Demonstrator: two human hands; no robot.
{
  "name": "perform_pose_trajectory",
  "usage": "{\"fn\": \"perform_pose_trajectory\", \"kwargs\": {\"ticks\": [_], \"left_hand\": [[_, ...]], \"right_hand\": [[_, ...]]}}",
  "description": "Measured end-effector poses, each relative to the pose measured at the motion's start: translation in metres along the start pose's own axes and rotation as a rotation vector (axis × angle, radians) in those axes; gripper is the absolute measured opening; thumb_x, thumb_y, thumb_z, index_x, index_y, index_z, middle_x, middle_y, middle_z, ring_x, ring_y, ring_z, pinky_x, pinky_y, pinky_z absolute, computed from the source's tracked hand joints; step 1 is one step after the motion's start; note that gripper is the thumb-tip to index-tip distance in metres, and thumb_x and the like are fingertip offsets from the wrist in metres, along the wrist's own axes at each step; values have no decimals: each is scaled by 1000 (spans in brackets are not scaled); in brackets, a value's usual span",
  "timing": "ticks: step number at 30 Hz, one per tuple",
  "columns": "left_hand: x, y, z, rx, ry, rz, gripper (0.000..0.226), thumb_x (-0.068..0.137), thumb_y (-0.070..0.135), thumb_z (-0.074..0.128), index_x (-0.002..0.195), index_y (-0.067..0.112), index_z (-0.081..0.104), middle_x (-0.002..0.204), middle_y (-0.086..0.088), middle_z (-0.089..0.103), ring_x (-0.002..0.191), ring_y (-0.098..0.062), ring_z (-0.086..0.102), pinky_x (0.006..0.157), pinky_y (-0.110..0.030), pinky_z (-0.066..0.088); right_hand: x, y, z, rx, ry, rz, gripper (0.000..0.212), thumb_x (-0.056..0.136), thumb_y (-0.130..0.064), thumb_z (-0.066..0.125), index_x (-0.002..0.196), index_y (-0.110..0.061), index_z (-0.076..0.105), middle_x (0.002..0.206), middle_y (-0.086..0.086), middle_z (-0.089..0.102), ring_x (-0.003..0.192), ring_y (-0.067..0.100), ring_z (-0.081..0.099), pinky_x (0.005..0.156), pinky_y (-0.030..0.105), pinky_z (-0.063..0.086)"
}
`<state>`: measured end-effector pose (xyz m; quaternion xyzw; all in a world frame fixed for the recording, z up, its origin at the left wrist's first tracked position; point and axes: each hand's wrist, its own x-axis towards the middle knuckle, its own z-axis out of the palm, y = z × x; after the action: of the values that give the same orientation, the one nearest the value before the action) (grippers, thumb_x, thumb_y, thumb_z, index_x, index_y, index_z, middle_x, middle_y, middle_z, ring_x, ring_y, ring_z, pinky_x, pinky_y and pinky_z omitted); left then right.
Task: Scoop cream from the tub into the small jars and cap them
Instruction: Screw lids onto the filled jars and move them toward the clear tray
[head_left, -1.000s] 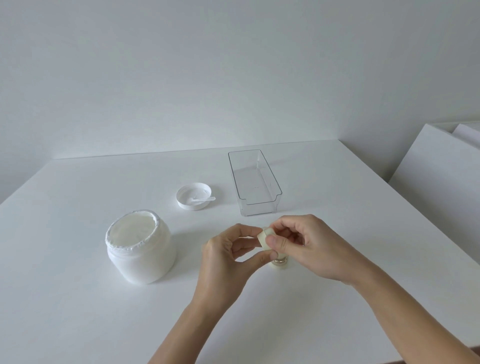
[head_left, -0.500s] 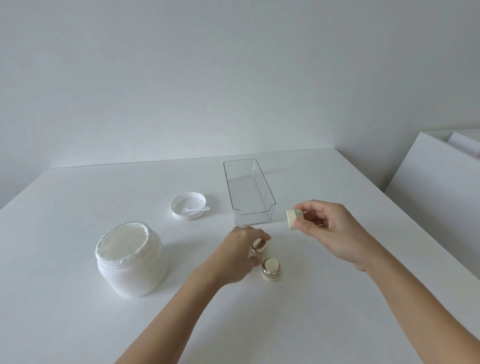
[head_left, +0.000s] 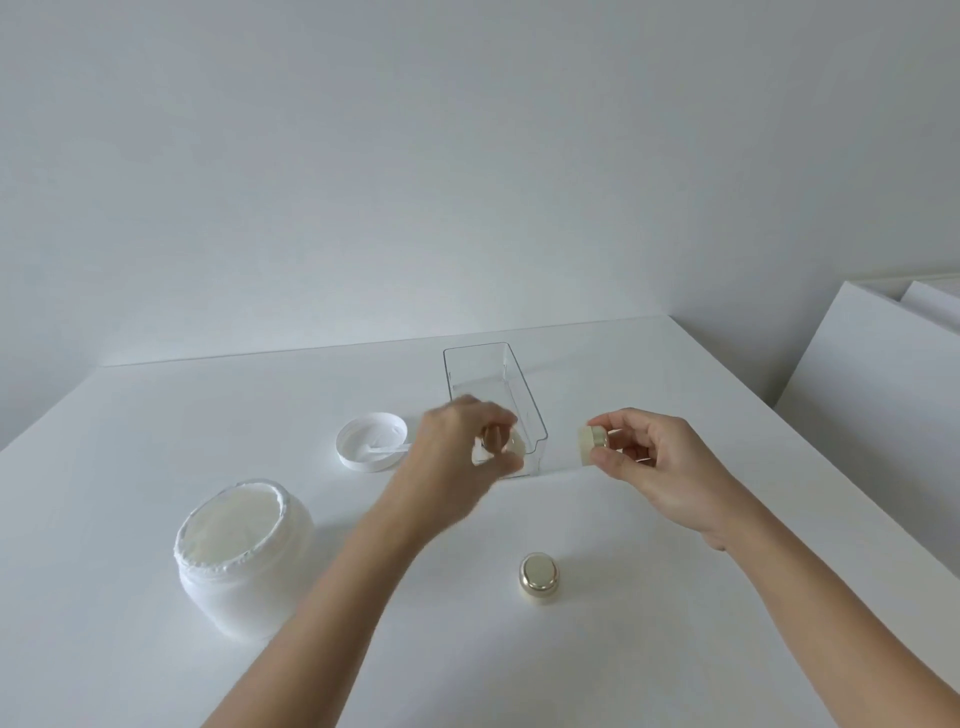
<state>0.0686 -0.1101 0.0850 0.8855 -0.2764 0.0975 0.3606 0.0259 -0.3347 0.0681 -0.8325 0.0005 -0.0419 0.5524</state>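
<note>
The open white cream tub (head_left: 244, 558) stands at the near left of the white table (head_left: 130, 441). My left hand (head_left: 462, 449), blurred by motion, holds a small jar (head_left: 501, 449) above the near end of the clear plastic bin (head_left: 524, 384). My right hand (head_left: 657, 465) pinches a small cream-coloured jar (head_left: 592, 443) to the right of the bin, above the table. Another small jar with a gold cap (head_left: 539, 578) stands alone on the table near me.
The tub's white lid (head_left: 371, 441) lies upside down left of the bin, with a small white spatula (head_left: 387, 451) resting in it. White panels (head_left: 878, 395) lean beyond the table's right edge. A plain wall rises behind.
My left hand lifted a small jar off the table and carried it away from me toward the bin. My right hand stayed raised beside the bin with its jar. The head camera tilted up.
</note>
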Motion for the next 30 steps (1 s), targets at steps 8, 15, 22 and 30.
{"fn": "perform_pose_trajectory", "kwargs": {"ticks": [8,15,22,30], "left_hand": [[76,-22,14,281,-231,-214,24,70,8,78,93,3,74,87,-8,74,90,-26,66,78,-35,55],[94,-31,29,563,-479,-189,27,63,15,79,88,12,73,94,-2,74,93,-24,61,73,-34,32],[96,-34,32,660,-564,-174,25,63,12,79,87,12,73,80,2,63,89,-23,60,73,-35,27],[77,-12,7,640,-308,-105,34,83,31,71,112,16,66,108,0,70,103,-21,61,96,-36,27]], "right_hand": [[1,4,-8,9,7,1,15,87,-19,67,97,-31,68,87,-3,68,70,10,53,74,27,45],[0,9,-16,15,11,12,16,86,-20,68,98,-31,68,88,-3,68,70,10,54,71,24,44],[2,13,-16,18,4,22,16,85,-20,70,96,-31,68,88,-4,68,70,11,54,73,24,44],[23,3,-10,-71,4,-36,20,83,-25,71,102,-29,65,92,-5,69,67,10,51,72,27,46]]}}
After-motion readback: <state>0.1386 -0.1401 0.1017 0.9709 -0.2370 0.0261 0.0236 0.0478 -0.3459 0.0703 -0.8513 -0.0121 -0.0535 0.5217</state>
